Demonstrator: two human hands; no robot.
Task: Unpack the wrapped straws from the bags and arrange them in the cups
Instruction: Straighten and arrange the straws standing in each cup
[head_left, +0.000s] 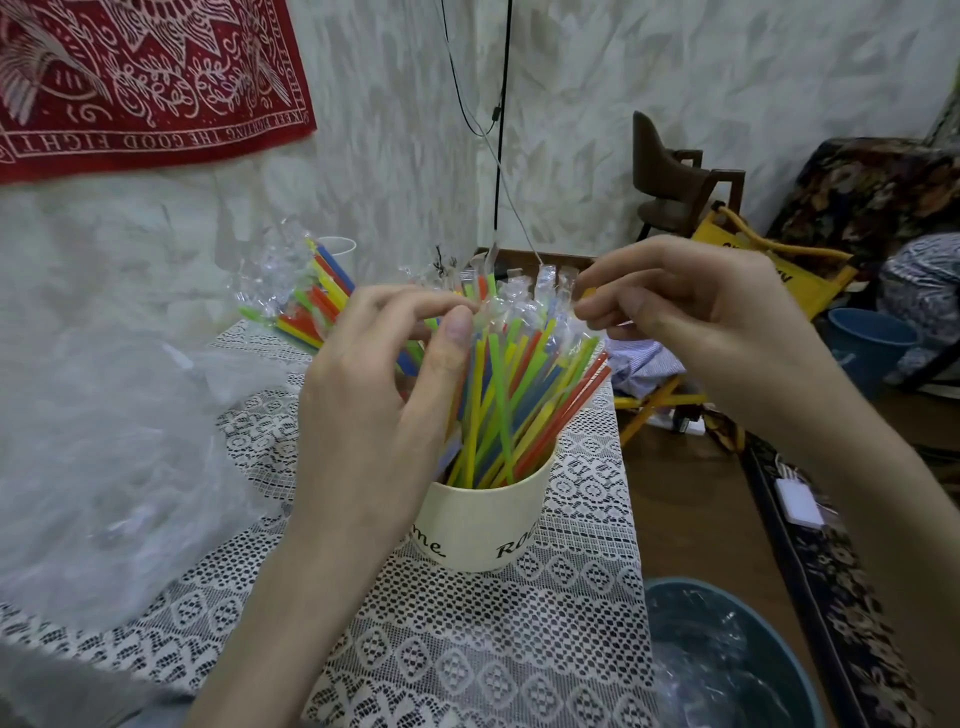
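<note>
A cream cup (475, 525) with black lettering stands on the lace tablecloth, packed with several wrapped coloured straws (511, 395). My left hand (379, 395) curls round the left side of the bunch, thumb and fingers pinching the wrapper tops. My right hand (685, 322) pinches the clear wrapper ends at the bunch's upper right. Behind, a second white cup (337, 247) holds more wrapped straws (311, 301) leaning left. A crumpled clear plastic bag (104, 441) lies at the left.
The lace-covered table (467, 649) ends at its right edge near the cup. A teal bin (727, 660) with clear plastic inside stands below right. Further right are a patterned rug (831, 597), a blue bucket (867, 348), a chair (680, 176) and hanging cables (498, 130).
</note>
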